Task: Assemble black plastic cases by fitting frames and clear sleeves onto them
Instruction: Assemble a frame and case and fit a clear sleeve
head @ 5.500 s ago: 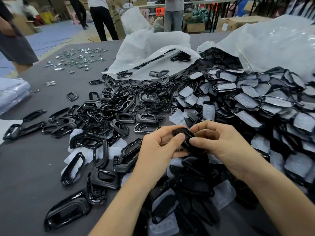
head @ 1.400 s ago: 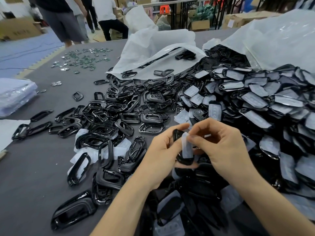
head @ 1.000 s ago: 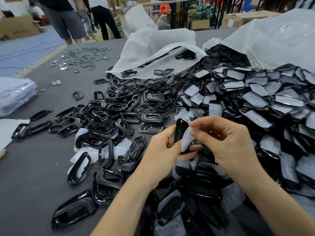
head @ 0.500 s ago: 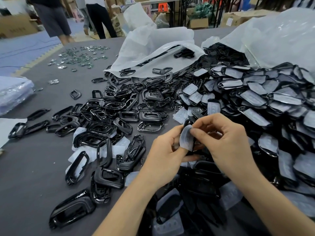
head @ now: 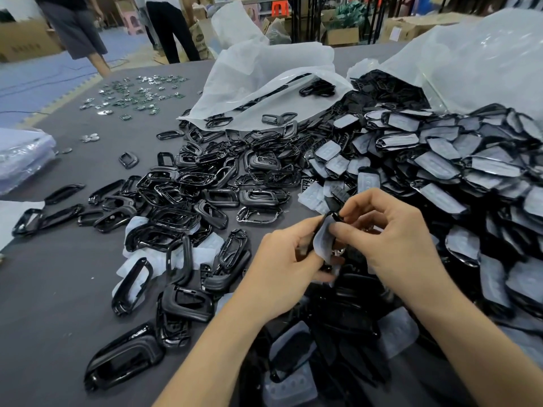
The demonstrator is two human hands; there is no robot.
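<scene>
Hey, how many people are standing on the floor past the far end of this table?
2. The person in grey shorts stands at far left; the person in black trousers stands just right of them. Only their lower bodies show, so others may be hidden.

Small shiny pieces [head: 135, 95] on grey table [head: 44, 289], cardboard boxes [head: 342, 36] beyond

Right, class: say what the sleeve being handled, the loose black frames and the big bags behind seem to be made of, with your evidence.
The sleeve: soft, frosted translucent plastic, perhaps silicone; it bends under the grip. The frames: rigid glossy black plastic; sharp highlights along their rims. The bags: thin milky plastic film; crumpled, with parts showing through.
</scene>
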